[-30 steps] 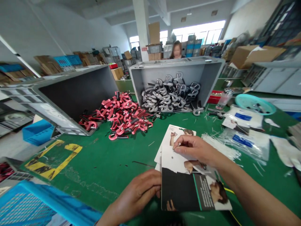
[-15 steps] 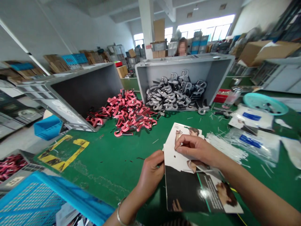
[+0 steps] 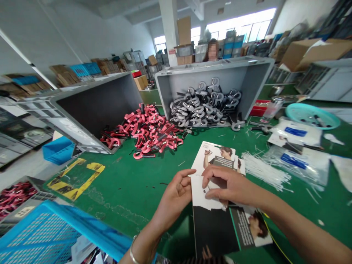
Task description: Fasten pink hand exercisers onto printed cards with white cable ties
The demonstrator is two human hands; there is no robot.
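Printed backing cards with photos of a person on them lie overlapped in front of me. At the left edge of the front card [image 3: 214, 227], my left hand [image 3: 176, 194] has its fingers partly curled, with a fingertip on the edge. My right hand [image 3: 228, 185] rests over the white upper part of that card. Its thumb and index finger are bent and apart, on either side of a small dark hole; nothing can be made out between them. Behind, the rear card [image 3: 202, 156] shows its upper half. The right palm hides part of both cards.
Red-and-black hand grips [image 3: 154, 128] spill from a tipped grey crate [image 3: 82, 132]. A second grey crate [image 3: 162, 88] holds grey-and-black ones. Right are white cable ties [image 3: 265, 172], plastic bags [image 3: 298, 161] and a turquoise tray [image 3: 291, 110]. A blue basket [image 3: 55, 216] stands front left.
My right thumb and index finger have moved from a pinch to being apart. The front card has shifted slightly towards me, and my left index finger has straightened along its edge.
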